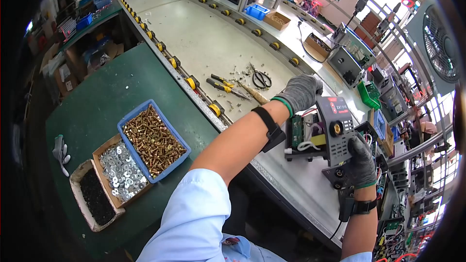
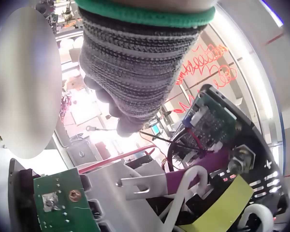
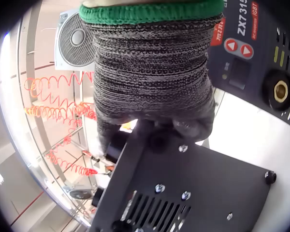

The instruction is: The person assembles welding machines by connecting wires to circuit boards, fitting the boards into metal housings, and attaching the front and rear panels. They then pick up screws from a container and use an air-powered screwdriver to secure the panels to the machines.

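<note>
Clamped on the open inverter welder [image 1: 335,126], the gloved left hand [image 1: 302,92] curls over its top rear edge, while the right hand [image 1: 363,162] grips the edge of the black vented cover [image 3: 193,193] below the welder's front panel. The welder stands on the conveyor bench [image 1: 301,184], whose near edge runs just beside it. Loose red and black leads [image 2: 183,145] lie inside the welder beside the exposed circuit board [image 2: 210,123]. Closing the cover could trap them, and a slipping glove could let the welder tip off the bench.
</note>
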Demonstrator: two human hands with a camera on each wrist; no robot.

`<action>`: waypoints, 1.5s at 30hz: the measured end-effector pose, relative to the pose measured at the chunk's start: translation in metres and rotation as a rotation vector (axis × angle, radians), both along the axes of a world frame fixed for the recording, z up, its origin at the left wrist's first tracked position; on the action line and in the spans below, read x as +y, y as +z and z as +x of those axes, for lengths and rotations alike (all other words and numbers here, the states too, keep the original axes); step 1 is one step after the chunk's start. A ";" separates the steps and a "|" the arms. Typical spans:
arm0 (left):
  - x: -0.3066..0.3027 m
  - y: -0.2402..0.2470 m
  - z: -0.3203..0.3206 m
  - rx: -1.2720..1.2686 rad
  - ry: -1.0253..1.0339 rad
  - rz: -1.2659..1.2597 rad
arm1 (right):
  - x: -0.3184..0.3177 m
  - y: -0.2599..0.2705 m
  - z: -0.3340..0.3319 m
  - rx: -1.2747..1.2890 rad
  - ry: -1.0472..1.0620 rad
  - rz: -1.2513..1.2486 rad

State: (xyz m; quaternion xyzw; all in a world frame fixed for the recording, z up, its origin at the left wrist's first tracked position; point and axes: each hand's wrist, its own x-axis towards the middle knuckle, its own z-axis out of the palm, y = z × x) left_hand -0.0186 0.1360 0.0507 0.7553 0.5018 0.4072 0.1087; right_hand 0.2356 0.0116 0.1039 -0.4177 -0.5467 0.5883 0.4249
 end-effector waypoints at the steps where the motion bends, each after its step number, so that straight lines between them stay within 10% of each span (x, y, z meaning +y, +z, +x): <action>1: 0.005 0.001 0.002 0.054 -0.005 -0.079 | -0.001 -0.001 -0.001 -0.088 -0.064 0.067; 7: 0.041 -0.033 -0.015 0.197 0.061 -0.297 | -0.004 0.007 -0.012 -0.259 -0.122 0.006; 11: -0.047 -0.015 -0.037 -0.403 0.388 -0.128 | -0.002 -0.001 -0.018 -0.268 -0.122 -0.001; 17: -0.177 -0.009 0.004 -0.731 -0.062 -0.199 | -0.002 -0.001 -0.034 -0.230 -0.118 -0.003; 45: -0.153 -0.033 0.029 -1.120 -0.057 -0.270 | -0.001 -0.046 -0.028 0.420 -0.077 -0.117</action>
